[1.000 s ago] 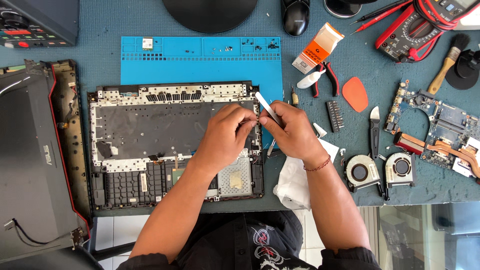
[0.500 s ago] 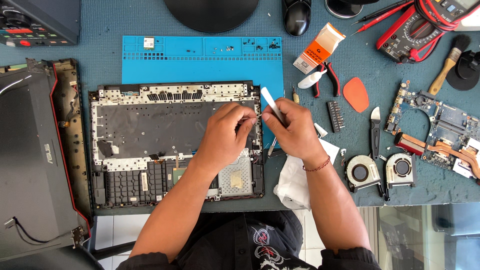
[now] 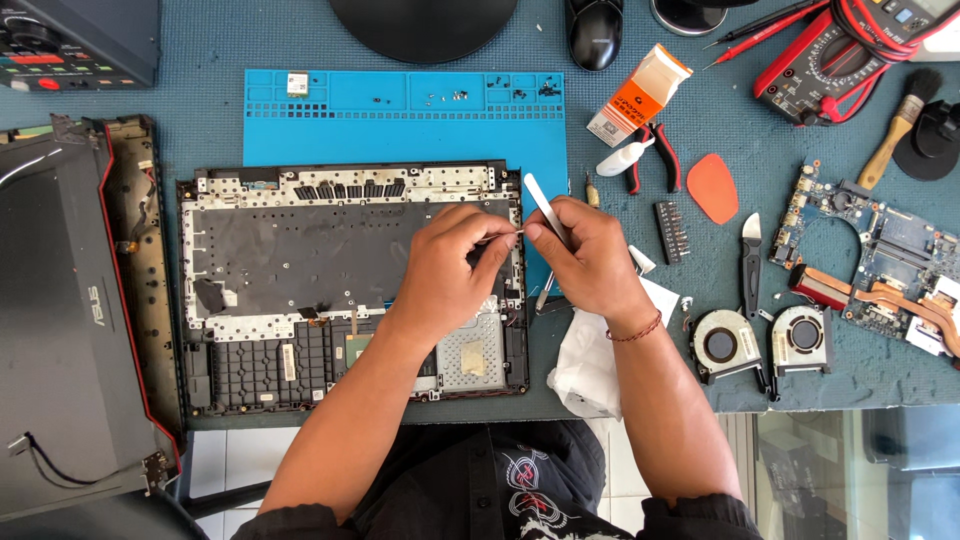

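Note:
An opened laptop base (image 3: 300, 270), keyboard underside up, lies on the bench over a blue work mat (image 3: 400, 110). My left hand (image 3: 450, 265) hovers over its right part, fingers pinched on a thin white strip (image 3: 500, 236) that runs to my right hand. My right hand (image 3: 590, 255) is beside the base's right edge and grips metal tweezers (image 3: 545, 205), their handle pointing up and away. The two hands meet at the strip, just above the base's right rim.
A detached laptop lid (image 3: 70, 320) lies at left. To the right lie two cooling fans (image 3: 765, 340), a motherboard (image 3: 880, 250), a knife (image 3: 750, 265), an orange pick (image 3: 712, 187), pliers (image 3: 655, 155), a small box (image 3: 640, 95) and a multimeter (image 3: 850, 50). White tissue (image 3: 585, 360) sits under my right wrist.
Both hands have stayed over the base's right edge. The tweezers' handle has tilted more upright, and the hands have shifted slightly.

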